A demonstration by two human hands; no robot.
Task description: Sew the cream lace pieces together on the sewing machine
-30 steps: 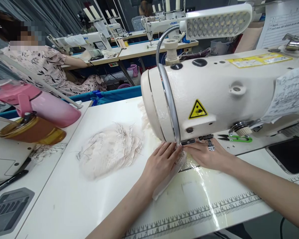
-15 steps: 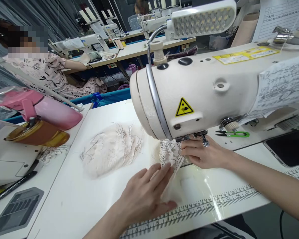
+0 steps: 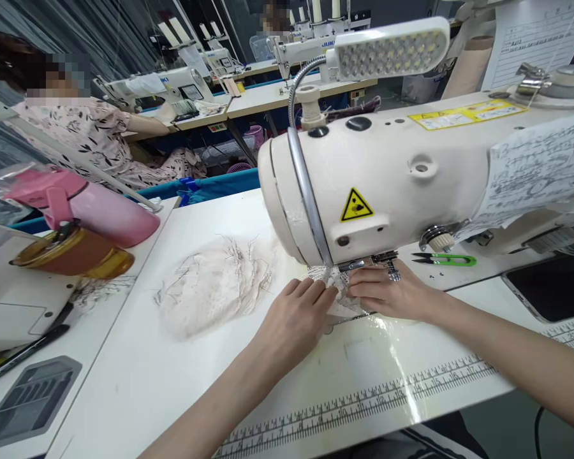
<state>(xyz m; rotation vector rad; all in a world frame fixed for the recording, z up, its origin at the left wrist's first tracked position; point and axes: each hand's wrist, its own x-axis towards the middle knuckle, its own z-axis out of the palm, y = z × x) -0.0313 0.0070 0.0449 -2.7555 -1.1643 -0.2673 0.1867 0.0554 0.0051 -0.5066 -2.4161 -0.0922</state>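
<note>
A piece of white lace fabric (image 3: 340, 307) lies under the head of the sewing machine (image 3: 402, 169). My left hand (image 3: 296, 319) is at its near left side, fingers curled down and closed on the lace. On the other side, my right hand (image 3: 392, 294) is right beside the presser foot area, fingers bent together and holding the lace's right edge. The needle and the lace directly under the machine head are hidden. To the left of my left hand, a crumpled heap of pale fabric with loose threads (image 3: 210, 287) rests on the white table (image 3: 172, 389).
Green thread snips (image 3: 452, 260) and a dark phone (image 3: 555, 287) lie to the right. A printed ruler (image 3: 363, 408) runs along the table's front edge. On the left stand a pink bottle (image 3: 110, 213) and an amber cup (image 3: 76, 255). Another person (image 3: 90, 134) sits at the far left.
My left hand has moved up toward the machine head, and its outstretched fingers have curled onto the lace. My right hand has stayed nearly in place. The camera view has shifted slightly.
</note>
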